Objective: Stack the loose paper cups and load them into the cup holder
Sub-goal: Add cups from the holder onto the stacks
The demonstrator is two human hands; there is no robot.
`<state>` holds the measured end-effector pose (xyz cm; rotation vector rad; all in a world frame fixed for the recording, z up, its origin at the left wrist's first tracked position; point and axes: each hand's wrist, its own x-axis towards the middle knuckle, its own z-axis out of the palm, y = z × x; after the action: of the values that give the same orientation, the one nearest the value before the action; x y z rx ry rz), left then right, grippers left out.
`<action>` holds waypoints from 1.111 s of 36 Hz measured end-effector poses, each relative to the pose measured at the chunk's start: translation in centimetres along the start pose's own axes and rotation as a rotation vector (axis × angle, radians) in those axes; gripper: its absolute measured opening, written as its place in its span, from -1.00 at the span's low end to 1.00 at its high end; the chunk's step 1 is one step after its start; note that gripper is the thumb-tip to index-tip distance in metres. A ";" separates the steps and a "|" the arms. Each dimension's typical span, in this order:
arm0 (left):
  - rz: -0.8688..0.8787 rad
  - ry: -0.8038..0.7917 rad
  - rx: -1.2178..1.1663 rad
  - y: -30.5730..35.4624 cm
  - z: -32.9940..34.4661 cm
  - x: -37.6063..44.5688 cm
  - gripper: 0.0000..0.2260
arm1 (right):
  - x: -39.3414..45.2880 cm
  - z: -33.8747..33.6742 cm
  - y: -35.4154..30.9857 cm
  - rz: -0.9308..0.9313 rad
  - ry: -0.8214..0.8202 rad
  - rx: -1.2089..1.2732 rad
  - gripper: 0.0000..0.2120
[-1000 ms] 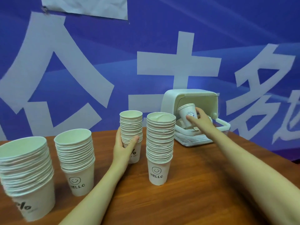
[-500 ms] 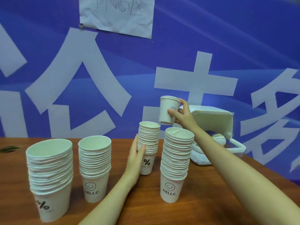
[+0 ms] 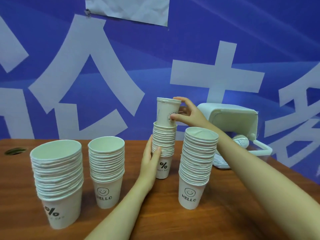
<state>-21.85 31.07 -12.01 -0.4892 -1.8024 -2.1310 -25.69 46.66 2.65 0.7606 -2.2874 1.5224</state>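
Cup [image 3: 166, 112], gripped by right hand [image 3: 187, 113], now seated halfway in the stack [image 3: 163, 141] steadied by left hand [image 3: 150, 161]; holder untouched.

Right hand [image 3: 187, 113] seats a cup [image 3: 167, 111], apparently partway, into the left-held stack [image 3: 164, 141].

Brown wooden bench [image 3: 225, 222] with a dark hole [image 3: 15, 151] far left; behind, blue banner [image 3: 225, 40], crumpled white paper [image 3: 128, 10] pinned on.

- A blue banner wall [image 3: 225, 32] with large white characters [image 3: 86, 80] fills the background.
- A crumpled white paper sheet [image 3: 128, 9] hangs at the top.
- A reddish-brown wooden table [image 3: 233, 213] spans the foreground.
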 end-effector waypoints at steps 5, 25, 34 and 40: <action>-0.012 -0.010 0.021 -0.1 0.2 0.1 -0.45 | -0.9 -0.2 0.2 -0.006 -0.107 -0.126 -0.48; 0.022 -0.034 0.182 0.5 0.9 1.1 -0.41 | -1.9 0.0 2.3 0.037 -0.003 -0.050 -0.67; 0.030 -0.005 0.206 0.4 1.2 1.0 -0.45 | -3.7 -3.0 4.8 0.087 0.303 0.153 -0.82; 0.018 0.034 0.159 -0.2 1.2 0.8 -0.47 | -5.9 -11.0 10.3 0.225 0.684 -0.235 -0.82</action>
<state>-22.59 32.23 -11.69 -0.4250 -1.9211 -1.9521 -27.34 61.44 -3.77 -0.0899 -1.9968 1.2916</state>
